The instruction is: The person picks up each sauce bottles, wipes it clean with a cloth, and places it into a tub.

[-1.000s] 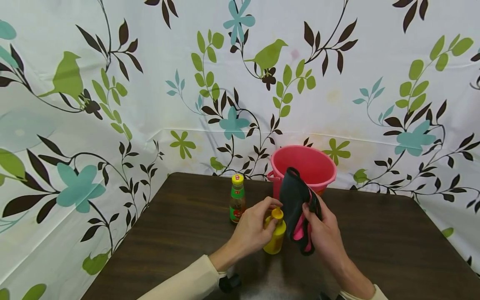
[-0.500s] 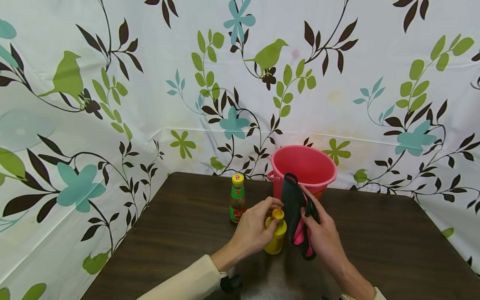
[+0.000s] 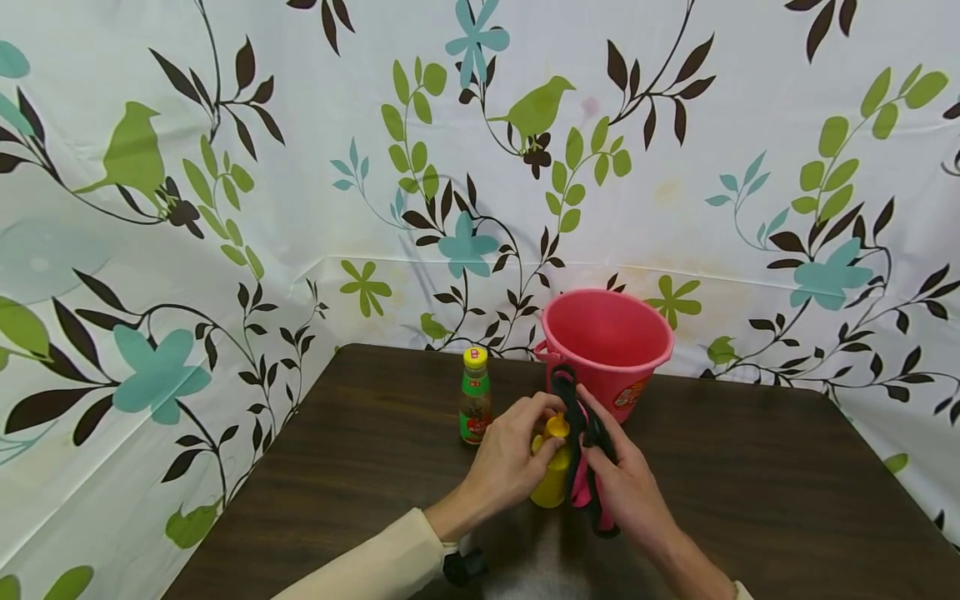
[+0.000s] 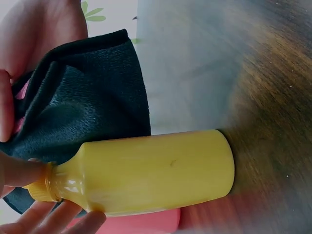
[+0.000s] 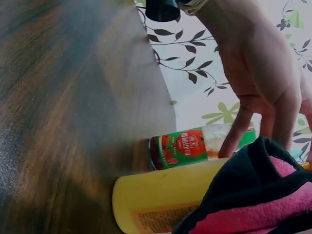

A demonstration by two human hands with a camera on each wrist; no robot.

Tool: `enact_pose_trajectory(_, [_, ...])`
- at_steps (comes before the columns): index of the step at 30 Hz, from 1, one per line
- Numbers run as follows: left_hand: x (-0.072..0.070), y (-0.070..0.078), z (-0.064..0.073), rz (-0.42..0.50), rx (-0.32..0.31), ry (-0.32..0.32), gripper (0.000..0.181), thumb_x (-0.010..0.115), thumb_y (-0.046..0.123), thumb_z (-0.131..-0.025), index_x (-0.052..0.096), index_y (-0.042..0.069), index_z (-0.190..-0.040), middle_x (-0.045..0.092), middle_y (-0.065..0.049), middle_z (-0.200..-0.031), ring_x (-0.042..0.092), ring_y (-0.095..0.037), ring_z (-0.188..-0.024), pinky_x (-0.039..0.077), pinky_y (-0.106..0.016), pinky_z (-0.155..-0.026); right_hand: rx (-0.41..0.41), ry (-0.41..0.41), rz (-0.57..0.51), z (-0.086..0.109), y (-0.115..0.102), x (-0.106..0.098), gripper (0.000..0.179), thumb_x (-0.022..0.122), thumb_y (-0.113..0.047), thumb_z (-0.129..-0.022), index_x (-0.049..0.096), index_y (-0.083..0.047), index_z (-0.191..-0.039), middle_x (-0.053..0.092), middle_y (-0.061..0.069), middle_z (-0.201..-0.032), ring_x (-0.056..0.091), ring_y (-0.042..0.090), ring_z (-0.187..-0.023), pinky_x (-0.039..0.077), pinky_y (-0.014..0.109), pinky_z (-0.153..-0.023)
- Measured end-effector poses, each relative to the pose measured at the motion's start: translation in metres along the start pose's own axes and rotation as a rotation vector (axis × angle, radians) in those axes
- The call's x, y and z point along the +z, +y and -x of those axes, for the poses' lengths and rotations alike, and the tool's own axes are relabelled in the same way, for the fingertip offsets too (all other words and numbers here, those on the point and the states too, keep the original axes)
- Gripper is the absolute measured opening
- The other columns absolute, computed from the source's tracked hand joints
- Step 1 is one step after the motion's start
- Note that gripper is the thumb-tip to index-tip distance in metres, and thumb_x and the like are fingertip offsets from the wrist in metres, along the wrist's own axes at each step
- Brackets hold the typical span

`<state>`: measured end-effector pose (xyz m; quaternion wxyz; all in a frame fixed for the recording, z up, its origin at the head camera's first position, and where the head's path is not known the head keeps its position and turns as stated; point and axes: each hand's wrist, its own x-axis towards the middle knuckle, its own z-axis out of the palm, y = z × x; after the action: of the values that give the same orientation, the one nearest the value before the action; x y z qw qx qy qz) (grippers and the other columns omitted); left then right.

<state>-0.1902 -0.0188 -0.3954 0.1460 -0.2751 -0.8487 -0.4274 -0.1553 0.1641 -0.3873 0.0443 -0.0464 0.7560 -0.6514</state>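
A yellow squeeze bottle (image 3: 550, 487) with a pointed nozzle cap stands upright on the table. My left hand (image 3: 508, 450) holds it by the neck, thumb and fingers around the cap in the left wrist view. In my right hand (image 3: 633, 483) is a folded cleaning cloth (image 4: 97, 102), dark on one side and pink on the other. The cloth lies along the right side of the bottle, overlapping its edge in the head view. Brown printed text shows low on the bottle in the right wrist view, partly covered by the cloth.
Left of the yellow bottle stands a glass sauce bottle (image 3: 475, 404) with a yellow cap and green-and-red label. A pink bucket (image 3: 637, 392) sits behind the hands at the table's back. The dark wooden table (image 3: 360, 442) backs onto a patterned curtain (image 3: 300, 108).
My right hand has brought the cloth left and slightly down, closer against the yellow bottle, turning it narrower to the head view. The left hand keeps its hold with almost no movement.
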Motion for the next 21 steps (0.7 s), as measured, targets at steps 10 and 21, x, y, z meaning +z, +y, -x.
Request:
enact_pose_trajectory(10, [0.001, 0.001, 0.001, 0.077, -0.023, -0.005, 0.036, 0.076, 0.008, -0.097, 0.063, 0.017, -0.129, 0.067, -0.006, -0.117, 0.074, -0.019, -0.104, 0.065, -0.039, -0.091, 0.070, -0.033, 0.028, -0.007, 0.017, 0.003, 0.063, 0.043, -0.012, -0.111, 0.036, -0.051, -0.159, 0.030, 0.003, -0.175, 0.032, 0.036, -0.159, 0.027, 0.071, -0.126])
enact_pose_trajectory(21, [0.003, 0.002, 0.001, 0.071, -0.025, -0.002, 0.037, 0.077, 0.009, -0.096, 0.063, 0.017, -0.130, 0.067, -0.005, -0.116, 0.074, -0.016, -0.105, 0.065, -0.034, -0.092, 0.060, -0.037, 0.074, -0.009, 0.035, -0.001, 0.058, 0.044, -0.011, -0.111, 0.035, -0.030, -0.166, 0.035, 0.006, -0.173, 0.033, 0.032, -0.160, 0.024, 0.065, -0.130])
